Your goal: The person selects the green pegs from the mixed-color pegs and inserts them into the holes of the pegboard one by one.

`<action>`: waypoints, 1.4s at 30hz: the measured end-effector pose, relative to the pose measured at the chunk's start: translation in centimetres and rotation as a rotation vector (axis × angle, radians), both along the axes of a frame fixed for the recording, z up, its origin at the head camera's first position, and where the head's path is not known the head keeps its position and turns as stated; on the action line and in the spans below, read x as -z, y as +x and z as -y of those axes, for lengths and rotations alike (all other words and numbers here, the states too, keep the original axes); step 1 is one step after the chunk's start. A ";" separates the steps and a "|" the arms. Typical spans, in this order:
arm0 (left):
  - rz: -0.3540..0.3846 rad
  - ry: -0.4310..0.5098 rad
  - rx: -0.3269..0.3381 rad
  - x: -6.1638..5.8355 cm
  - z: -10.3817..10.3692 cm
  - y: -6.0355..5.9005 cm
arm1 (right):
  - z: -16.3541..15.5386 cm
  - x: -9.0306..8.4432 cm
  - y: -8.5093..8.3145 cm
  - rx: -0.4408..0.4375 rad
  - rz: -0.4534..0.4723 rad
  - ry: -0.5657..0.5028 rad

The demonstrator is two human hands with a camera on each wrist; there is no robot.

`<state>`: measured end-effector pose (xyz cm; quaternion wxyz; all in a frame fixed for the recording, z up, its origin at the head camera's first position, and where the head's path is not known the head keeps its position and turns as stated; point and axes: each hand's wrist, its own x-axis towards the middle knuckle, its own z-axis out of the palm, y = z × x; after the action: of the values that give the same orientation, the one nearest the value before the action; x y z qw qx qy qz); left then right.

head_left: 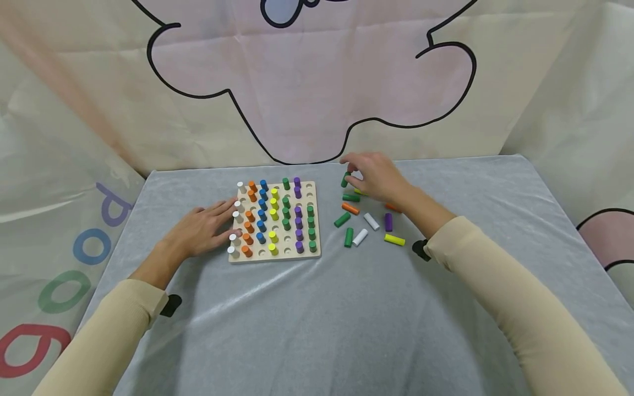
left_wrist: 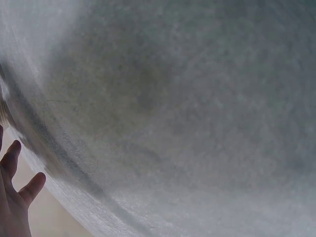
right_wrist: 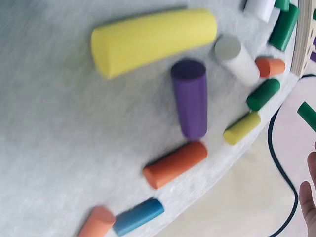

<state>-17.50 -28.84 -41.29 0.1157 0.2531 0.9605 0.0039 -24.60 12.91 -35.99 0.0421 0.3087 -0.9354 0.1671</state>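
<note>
We see our right hand (head_left: 377,177) pinching one green peg (head_left: 345,179), long axis near upright, above the desk (head_left: 317,308), four green pegs (head_left: 342,219) loose there, left hand (head_left: 200,230) flat, fingers straight, against one wooden pegboard (head_left: 275,221).

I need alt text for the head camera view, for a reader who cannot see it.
A right hand pinches a green peg above loose pegs on a grey table. The left hand rests flat against the left edge of a wooden pegboard holding coloured pegs.
</note>
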 end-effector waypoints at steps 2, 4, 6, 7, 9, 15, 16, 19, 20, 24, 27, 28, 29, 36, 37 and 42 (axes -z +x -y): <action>-0.001 0.004 0.001 0.0 0.0 0.0 | 0.5 0.2 0.1 -0.021 -0.005 0.006; -0.006 0.008 0.004 0.0 0.0 0.0 | 1.0 0.4 0.2 -0.040 -0.012 0.009; -0.008 0.013 0.005 0.0 0.0 0.0 | 1.5 0.6 0.3 -0.057 -0.023 0.011; -0.009 0.014 0.007 0.0 0.0 0.0 | 1.7 0.7 0.4 -0.067 -0.032 0.012; -0.010 0.017 0.009 0.0 0.0 0.0 | 2.2 0.9 0.5 -0.077 -0.042 0.010; -0.015 0.024 0.013 0.1 0.0 -0.1 | 3.6 1.4 0.7 -0.070 -0.003 0.006; -0.016 0.024 0.013 0.1 0.0 -0.1 | 3.8 1.4 0.8 -0.068 0.003 0.007; -0.017 0.022 0.014 0.1 0.0 -0.1 | 4.3 1.4 0.9 -0.071 0.004 0.003; -0.018 0.022 0.015 0.1 0.0 -0.1 | 4.4 1.5 1.0 -0.075 -0.001 0.000; -0.020 0.022 0.017 0.0 0.0 -0.1 | 4.8 1.7 1.1 -0.101 -0.034 -0.010; -0.018 0.016 0.014 0.0 0.0 -0.1 | 5.2 1.9 1.1 -0.121 -0.042 -0.009; -0.015 0.011 0.013 0.1 0.0 -0.1 | 5.3 1.9 1.1 -0.127 -0.040 -0.007; -0.013 0.008 0.011 0.1 0.0 -0.1 | 5.4 1.9 1.2 -0.132 -0.035 -0.008; -0.005 0.009 0.002 0.1 0.2 0.0 | 6.3 2.1 1.5 -0.140 -0.006 -0.006; -0.007 0.010 0.004 0.1 0.2 0.0 | 6.4 2.1 1.5 -0.140 -0.003 -0.004; -0.014 0.014 0.005 0.2 0.2 0.1 | 6.7 2.3 1.6 -0.143 0.003 0.001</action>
<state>-17.42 -29.03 -41.53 0.1074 0.2565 0.9605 0.0086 -23.00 6.19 -38.27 0.0286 0.3744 -0.9112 0.1697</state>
